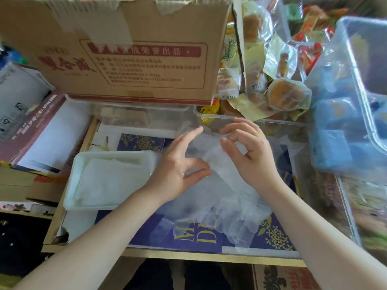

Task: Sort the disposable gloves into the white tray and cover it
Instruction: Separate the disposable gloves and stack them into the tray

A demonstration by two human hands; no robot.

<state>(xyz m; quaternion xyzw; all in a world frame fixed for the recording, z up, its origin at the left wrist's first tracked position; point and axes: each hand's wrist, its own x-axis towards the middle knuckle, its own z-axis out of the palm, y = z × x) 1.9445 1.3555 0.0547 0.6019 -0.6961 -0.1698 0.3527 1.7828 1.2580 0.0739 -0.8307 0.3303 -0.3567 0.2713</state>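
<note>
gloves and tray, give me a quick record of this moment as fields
left hand: left hand pinches the clear gloves near the cuff end
right hand: right hand pinches the upper edge of the same gloves
gloves: lying on the purple box, fingers pointing toward the person
white tray: left of the gloves, already holds some clear gloves, no cover on it
behind: cardboard box
right side: blue bin
</note>
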